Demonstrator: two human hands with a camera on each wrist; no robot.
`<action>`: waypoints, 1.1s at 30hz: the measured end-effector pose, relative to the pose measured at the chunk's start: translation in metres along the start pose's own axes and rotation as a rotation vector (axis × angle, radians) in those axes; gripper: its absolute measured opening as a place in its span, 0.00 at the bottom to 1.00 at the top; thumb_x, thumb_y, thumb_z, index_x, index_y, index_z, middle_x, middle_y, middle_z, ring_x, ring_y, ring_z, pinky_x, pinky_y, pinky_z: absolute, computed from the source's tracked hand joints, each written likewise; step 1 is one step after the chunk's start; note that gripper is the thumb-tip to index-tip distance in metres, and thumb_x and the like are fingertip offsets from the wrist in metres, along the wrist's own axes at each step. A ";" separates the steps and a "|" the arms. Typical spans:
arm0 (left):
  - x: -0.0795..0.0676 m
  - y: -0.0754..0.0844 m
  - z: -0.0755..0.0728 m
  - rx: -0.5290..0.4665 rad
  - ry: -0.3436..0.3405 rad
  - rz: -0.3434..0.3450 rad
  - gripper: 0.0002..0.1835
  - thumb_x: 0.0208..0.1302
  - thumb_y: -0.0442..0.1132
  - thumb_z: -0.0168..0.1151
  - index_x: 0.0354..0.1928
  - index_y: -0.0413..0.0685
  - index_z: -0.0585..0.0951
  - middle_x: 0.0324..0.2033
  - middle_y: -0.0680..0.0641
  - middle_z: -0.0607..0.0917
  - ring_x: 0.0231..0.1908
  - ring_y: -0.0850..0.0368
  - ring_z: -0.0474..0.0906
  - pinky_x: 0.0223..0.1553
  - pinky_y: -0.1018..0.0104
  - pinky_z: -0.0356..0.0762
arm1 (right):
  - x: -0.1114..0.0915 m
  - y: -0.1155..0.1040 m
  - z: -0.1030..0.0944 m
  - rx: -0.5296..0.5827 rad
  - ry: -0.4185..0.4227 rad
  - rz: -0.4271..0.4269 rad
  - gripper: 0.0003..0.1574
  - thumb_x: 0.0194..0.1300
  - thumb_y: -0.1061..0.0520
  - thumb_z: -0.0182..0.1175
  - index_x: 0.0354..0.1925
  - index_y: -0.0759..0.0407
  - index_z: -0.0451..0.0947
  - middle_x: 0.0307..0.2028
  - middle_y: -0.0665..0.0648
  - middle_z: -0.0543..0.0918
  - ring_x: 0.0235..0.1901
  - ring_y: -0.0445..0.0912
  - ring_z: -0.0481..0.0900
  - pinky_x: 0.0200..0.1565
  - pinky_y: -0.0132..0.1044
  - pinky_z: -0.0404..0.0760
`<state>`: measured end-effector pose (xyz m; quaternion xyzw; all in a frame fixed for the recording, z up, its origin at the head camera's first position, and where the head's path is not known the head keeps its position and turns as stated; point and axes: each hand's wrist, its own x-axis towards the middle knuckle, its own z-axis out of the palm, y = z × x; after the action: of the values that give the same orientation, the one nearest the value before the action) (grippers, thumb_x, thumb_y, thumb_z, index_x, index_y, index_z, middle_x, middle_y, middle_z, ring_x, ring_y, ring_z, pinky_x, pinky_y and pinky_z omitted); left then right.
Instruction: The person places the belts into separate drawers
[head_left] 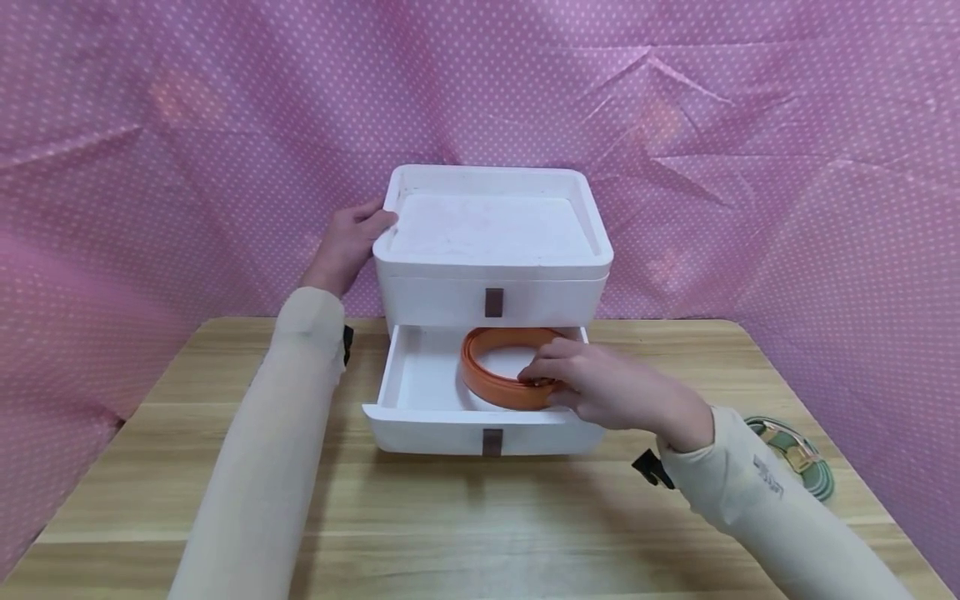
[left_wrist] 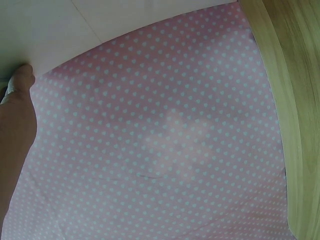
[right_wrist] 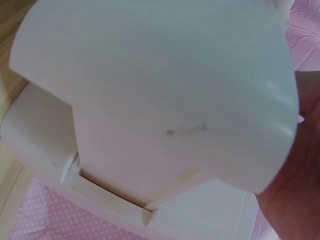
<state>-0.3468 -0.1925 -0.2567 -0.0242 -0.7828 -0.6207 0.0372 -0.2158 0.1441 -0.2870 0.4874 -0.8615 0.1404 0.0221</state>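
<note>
Right hand [head_left: 611,387] pinches coiled orange belt [head_left: 498,392] inside smooth white lower drawer [head_left: 435,429]; left hand [head_left: 348,242] touches rounded box [head_left: 438,298] at left rim, curl unclear. Green coiled belt [head_left: 819,478] right, on wood-grain table [head_left: 465,533].

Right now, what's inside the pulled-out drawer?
The pulled-out drawer holds a coiled orange belt, pinched by the right grip. That grip covers part of the belt, and the upper drawer hides anything further back.
</note>
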 end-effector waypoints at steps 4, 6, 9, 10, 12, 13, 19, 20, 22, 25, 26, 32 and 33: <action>0.000 -0.001 -0.001 -0.002 0.002 -0.004 0.32 0.72 0.51 0.56 0.74 0.55 0.62 0.72 0.49 0.63 0.68 0.51 0.63 0.66 0.58 0.66 | 0.002 0.002 0.003 0.014 -0.017 0.002 0.17 0.60 0.62 0.68 0.49 0.51 0.84 0.44 0.44 0.80 0.46 0.38 0.75 0.48 0.37 0.79; 0.000 -0.001 -0.002 -0.005 0.002 -0.005 0.32 0.72 0.51 0.56 0.74 0.55 0.62 0.72 0.50 0.63 0.68 0.51 0.63 0.66 0.58 0.65 | 0.003 0.003 0.004 0.025 -0.021 -0.006 0.16 0.60 0.62 0.69 0.47 0.51 0.84 0.43 0.44 0.80 0.45 0.38 0.75 0.47 0.37 0.79; 0.000 -0.002 -0.002 -0.008 0.001 -0.005 0.31 0.72 0.51 0.56 0.74 0.55 0.63 0.72 0.50 0.64 0.68 0.51 0.63 0.66 0.58 0.65 | 0.005 0.005 0.007 0.046 -0.041 -0.014 0.15 0.60 0.62 0.69 0.46 0.51 0.85 0.42 0.43 0.81 0.45 0.37 0.76 0.46 0.36 0.80; 0.000 -0.003 -0.002 -0.010 0.000 -0.004 0.31 0.72 0.51 0.56 0.74 0.55 0.63 0.72 0.50 0.64 0.68 0.51 0.62 0.66 0.58 0.65 | 0.006 0.006 0.007 0.053 -0.050 -0.013 0.15 0.59 0.62 0.69 0.45 0.51 0.85 0.41 0.43 0.81 0.44 0.37 0.77 0.46 0.36 0.80; -0.001 -0.003 -0.002 -0.008 0.000 -0.006 0.32 0.72 0.51 0.56 0.74 0.55 0.62 0.72 0.50 0.63 0.69 0.51 0.62 0.67 0.58 0.64 | 0.007 0.008 0.008 0.062 -0.064 -0.014 0.15 0.59 0.64 0.69 0.45 0.52 0.85 0.41 0.43 0.81 0.44 0.38 0.77 0.47 0.37 0.80; -0.001 -0.003 -0.002 -0.006 0.002 -0.009 0.32 0.72 0.51 0.56 0.74 0.55 0.62 0.72 0.50 0.63 0.69 0.51 0.62 0.67 0.57 0.64 | 0.008 0.009 0.009 0.065 -0.072 -0.013 0.16 0.59 0.65 0.68 0.45 0.52 0.84 0.41 0.43 0.81 0.44 0.38 0.77 0.47 0.37 0.80; -0.001 -0.003 -0.002 0.000 0.008 -0.013 0.32 0.71 0.52 0.57 0.74 0.56 0.63 0.72 0.50 0.63 0.69 0.51 0.61 0.67 0.57 0.64 | 0.011 0.012 0.009 0.116 -0.110 -0.001 0.18 0.57 0.71 0.64 0.43 0.53 0.85 0.37 0.42 0.81 0.39 0.39 0.78 0.42 0.38 0.81; -0.001 -0.003 -0.002 0.001 0.008 -0.007 0.32 0.71 0.52 0.57 0.73 0.56 0.63 0.72 0.50 0.63 0.69 0.51 0.62 0.67 0.57 0.64 | 0.012 0.013 0.009 0.134 -0.118 0.008 0.18 0.57 0.72 0.64 0.42 0.54 0.85 0.36 0.42 0.81 0.38 0.40 0.78 0.41 0.37 0.81; -0.001 -0.003 -0.002 0.000 0.007 -0.002 0.32 0.71 0.51 0.57 0.73 0.55 0.63 0.72 0.49 0.64 0.68 0.51 0.62 0.66 0.58 0.65 | 0.012 0.013 0.009 0.160 -0.138 0.026 0.17 0.57 0.71 0.64 0.41 0.53 0.85 0.35 0.41 0.81 0.37 0.40 0.78 0.40 0.37 0.81; 0.000 -0.003 -0.001 0.000 0.005 0.005 0.32 0.71 0.51 0.57 0.73 0.54 0.64 0.71 0.48 0.65 0.68 0.51 0.63 0.66 0.58 0.66 | 0.012 0.014 0.009 0.191 -0.163 0.046 0.16 0.58 0.71 0.64 0.41 0.54 0.85 0.34 0.41 0.81 0.36 0.40 0.78 0.40 0.37 0.81; 0.000 -0.003 -0.001 0.002 0.005 0.003 0.32 0.71 0.51 0.57 0.73 0.54 0.64 0.71 0.48 0.65 0.68 0.51 0.63 0.66 0.58 0.66 | 0.012 0.014 0.009 0.198 -0.168 0.052 0.16 0.59 0.71 0.64 0.41 0.54 0.85 0.34 0.41 0.81 0.36 0.40 0.78 0.41 0.37 0.82; -0.001 -0.003 0.000 0.011 0.008 -0.004 0.32 0.71 0.52 0.57 0.73 0.55 0.64 0.71 0.49 0.65 0.69 0.51 0.61 0.67 0.57 0.64 | 0.009 0.015 0.009 0.272 -0.178 0.059 0.14 0.60 0.71 0.64 0.42 0.57 0.85 0.36 0.44 0.83 0.36 0.38 0.80 0.42 0.40 0.83; -0.001 -0.003 -0.001 0.013 0.008 -0.004 0.32 0.71 0.52 0.57 0.73 0.55 0.63 0.71 0.49 0.65 0.69 0.51 0.61 0.67 0.57 0.64 | 0.008 0.016 0.009 0.279 -0.173 0.057 0.13 0.60 0.70 0.65 0.41 0.57 0.84 0.36 0.44 0.83 0.36 0.37 0.80 0.41 0.40 0.84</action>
<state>-0.3461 -0.1937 -0.2593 -0.0198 -0.7866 -0.6160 0.0392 -0.2325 0.1425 -0.2980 0.4713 -0.8459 0.2167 -0.1241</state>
